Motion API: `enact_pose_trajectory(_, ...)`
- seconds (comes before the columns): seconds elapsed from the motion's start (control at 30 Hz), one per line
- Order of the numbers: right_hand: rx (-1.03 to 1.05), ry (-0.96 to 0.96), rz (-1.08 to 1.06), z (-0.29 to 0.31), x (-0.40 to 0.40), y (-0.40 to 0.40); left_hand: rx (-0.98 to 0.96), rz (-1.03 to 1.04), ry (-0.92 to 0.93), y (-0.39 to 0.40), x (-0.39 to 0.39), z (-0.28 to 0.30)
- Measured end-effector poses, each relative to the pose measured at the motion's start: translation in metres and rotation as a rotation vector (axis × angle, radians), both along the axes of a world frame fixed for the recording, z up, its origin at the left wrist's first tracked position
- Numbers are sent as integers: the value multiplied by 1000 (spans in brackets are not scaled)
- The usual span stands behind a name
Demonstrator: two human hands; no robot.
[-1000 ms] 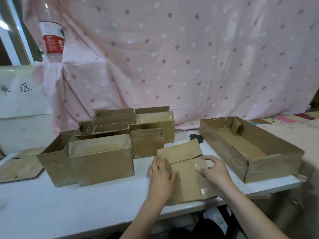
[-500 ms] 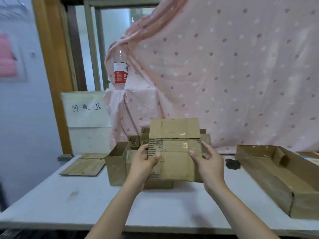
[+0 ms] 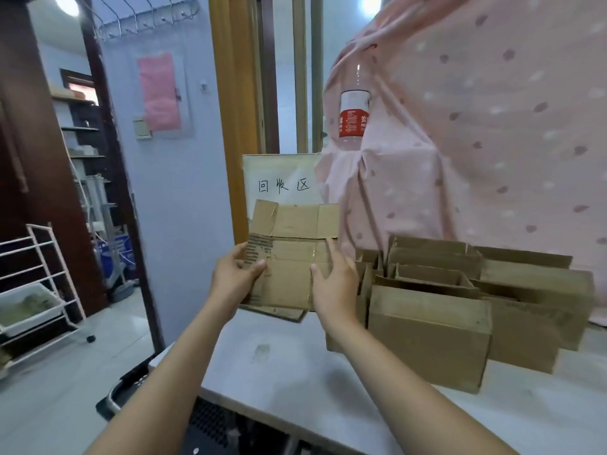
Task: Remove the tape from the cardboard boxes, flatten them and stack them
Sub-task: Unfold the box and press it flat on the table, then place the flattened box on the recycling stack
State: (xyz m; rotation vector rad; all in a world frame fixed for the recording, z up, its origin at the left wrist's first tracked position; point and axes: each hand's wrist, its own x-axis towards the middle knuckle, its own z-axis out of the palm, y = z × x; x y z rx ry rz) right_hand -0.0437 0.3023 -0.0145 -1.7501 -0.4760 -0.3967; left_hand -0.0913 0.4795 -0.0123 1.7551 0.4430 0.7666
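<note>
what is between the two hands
In the head view, the flattened brown cardboard box spans the gap, gripped by the left hand and right hand at its side edges.

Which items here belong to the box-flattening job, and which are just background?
Job: flattened box held by left hand and right hand; flat cardboard beneath; standing boxes.
Background: bottle; curtain; sign; white rack.

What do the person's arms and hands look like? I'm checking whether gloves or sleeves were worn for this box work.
Both forearms are bare as far as the picture shows: no sleeves or cuffs in view. The left hand and right hand wear no gloves, and no watch, bracelet or ring shows. The fingers have short, plain nails.
</note>
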Motion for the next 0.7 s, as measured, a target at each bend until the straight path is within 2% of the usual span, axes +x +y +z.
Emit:
enact_pose_trajectory(0.1,-47,86,22,-22,24,47,-1,50,39,39,20,-15)
enact_pose_trajectory(0.27,-148,234,3,-71,77,109,122,109,181,95,73,-54)
enact_pose_trajectory(0.4,-378,308,-122,-99,116,136,168,96,273,123,120,-81)
enact_pose_trajectory(0.53,-611,324,-235,-118,145,154,283,82,370,139,160,-105)
enact_pose_trajectory(0.7,-773,299,-324,-146,165,172,394,47,466,143,185,-126)
